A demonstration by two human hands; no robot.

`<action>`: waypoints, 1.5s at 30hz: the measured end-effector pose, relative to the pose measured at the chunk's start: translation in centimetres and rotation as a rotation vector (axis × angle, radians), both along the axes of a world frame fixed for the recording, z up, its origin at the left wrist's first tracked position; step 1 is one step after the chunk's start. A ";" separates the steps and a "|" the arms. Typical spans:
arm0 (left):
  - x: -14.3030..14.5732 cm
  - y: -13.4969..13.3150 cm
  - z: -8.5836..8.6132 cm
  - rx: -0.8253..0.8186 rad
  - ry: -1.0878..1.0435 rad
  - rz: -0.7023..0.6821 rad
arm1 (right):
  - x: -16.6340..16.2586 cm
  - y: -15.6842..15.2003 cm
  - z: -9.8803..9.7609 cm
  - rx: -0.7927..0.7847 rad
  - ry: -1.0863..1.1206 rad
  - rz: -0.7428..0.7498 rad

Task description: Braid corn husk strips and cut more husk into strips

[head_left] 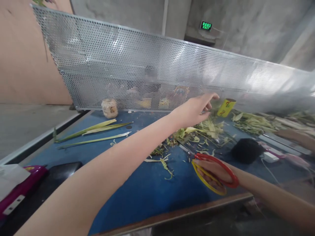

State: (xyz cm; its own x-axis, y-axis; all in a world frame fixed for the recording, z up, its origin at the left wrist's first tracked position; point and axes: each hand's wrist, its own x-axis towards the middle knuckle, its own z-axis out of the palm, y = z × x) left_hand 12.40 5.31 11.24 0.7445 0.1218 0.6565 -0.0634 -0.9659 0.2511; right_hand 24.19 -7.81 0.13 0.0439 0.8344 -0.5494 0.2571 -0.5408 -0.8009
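My left hand is stretched across the table, over a heap of pale green husk scraps. Its fingers are bent and apart, and I see nothing between them. Just right of the fingertips stands a yellow-green packet, slightly tilted; a small gap seems to separate them. My right hand grips scissors with one red and one yellow handle loop. Their metal blades point up and left towards the scraps. A knotted strip of husk lies left of the scissors on the blue tabletop.
Long green leaf strips and a ball of twine lie at the left. A perforated metal screen borders the back. A magenta device sits near left. At right are a black fuzzy ball, more husks and another person's hand.
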 end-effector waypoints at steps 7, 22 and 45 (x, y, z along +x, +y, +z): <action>-4.4 -4.4 -3.6 -0.258 -0.556 0.557 | -0.6 0.9 -1.3 0.043 0.352 -0.043; -8.2 -4.7 -10.2 -0.374 -0.328 0.774 | -4.1 1.0 -2.7 0.132 0.535 -0.110; -8.4 -2.6 -7.4 -0.153 -0.156 0.741 | -4.3 1.6 -2.0 0.076 0.564 -0.009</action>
